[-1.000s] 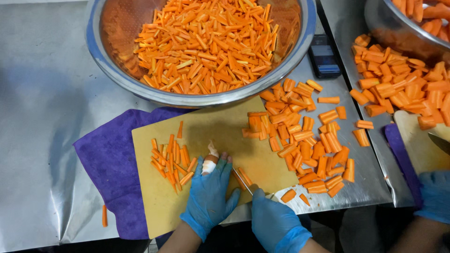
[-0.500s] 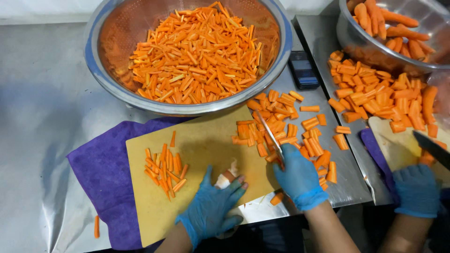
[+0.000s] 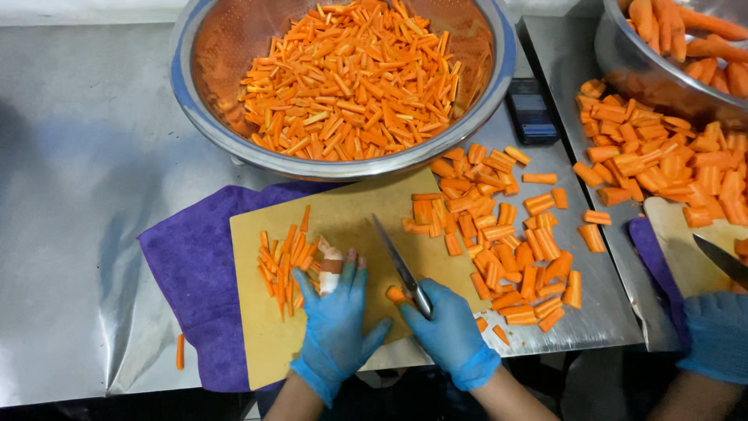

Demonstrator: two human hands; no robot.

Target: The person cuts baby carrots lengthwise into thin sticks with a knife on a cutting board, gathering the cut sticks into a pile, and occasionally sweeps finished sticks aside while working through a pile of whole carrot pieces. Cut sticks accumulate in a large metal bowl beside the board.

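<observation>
Steel table (image 3: 93, 156) with a tan cutting board (image 3: 343, 226) on a purple cloth (image 3: 195, 257), two blue-gloved hands at work on carrot

Left hand (image 3: 335, 327) lay flat and spread on the board, one finger taped, holding nothing, just beside cut sticks (image 3: 284, 261) at its ten o'clock; right hand (image 3: 450, 331) was closed round the handle of a knife (image 3: 401, 267), blade pointing to eleven o'clock, a small carrot piece (image 3: 397, 295) touching it. Carrot chunks (image 3: 499, 234) were heaped at two o'clock, a full metal bowl (image 3: 343, 78) at twelve. Judged from this, cutting well would call for curled fingertips clear of the edge and the piece steadied. Another person's gloved hand (image 3: 717, 335) and second knife (image 3: 721, 261) at three o'clock were cut off; the knife handle was hidden in the glove
</observation>
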